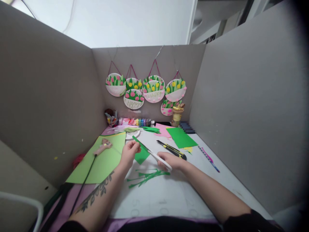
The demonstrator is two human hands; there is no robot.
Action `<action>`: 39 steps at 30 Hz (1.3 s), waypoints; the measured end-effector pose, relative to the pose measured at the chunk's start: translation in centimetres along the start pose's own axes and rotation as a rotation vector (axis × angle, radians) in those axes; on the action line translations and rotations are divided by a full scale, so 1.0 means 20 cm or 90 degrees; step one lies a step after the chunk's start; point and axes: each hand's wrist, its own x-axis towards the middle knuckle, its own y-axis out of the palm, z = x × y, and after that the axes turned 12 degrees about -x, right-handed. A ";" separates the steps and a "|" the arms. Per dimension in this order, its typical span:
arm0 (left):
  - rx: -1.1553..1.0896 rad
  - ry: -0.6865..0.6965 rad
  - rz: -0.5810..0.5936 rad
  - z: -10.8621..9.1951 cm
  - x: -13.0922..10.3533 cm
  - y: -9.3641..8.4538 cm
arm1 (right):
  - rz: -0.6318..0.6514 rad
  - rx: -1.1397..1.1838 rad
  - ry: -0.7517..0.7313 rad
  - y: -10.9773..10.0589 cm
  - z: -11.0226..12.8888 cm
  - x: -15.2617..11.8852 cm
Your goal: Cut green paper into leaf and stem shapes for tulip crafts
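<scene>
My left hand [131,151] pinches a piece of dark green paper [142,155] above the middle of the white table. White-handled scissors [158,158] are gripped in my right hand [168,160], their blades pointing up and left along the paper by my left fingers. Whether the blades are parted I cannot make out. Several thin green paper strips [149,177] lie in a loose bunch just below both hands. A black and yellow box cutter [172,150] rests beyond my right hand.
Light green sheets [106,164] with a glue gun [103,146] and its cord lie at left. A green sheet [181,138], pink paper [163,130] and pens [209,158] lie at right. Paint bottles [142,122] line the back, below hanging paper-plate flower baskets [154,91]. Grey partitions [246,106] enclose the table.
</scene>
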 end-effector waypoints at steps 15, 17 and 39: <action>0.009 0.012 0.028 -0.01 -0.02 0.01 | 0.002 0.005 -0.027 0.01 -0.05 0.02; 0.009 0.011 0.028 -0.01 -0.02 0.01 | -0.002 0.000 -0.025 0.01 -0.05 0.02; 0.013 0.014 -0.007 -0.01 0.00 -0.01 | -0.013 0.042 0.016 0.00 -0.03 0.02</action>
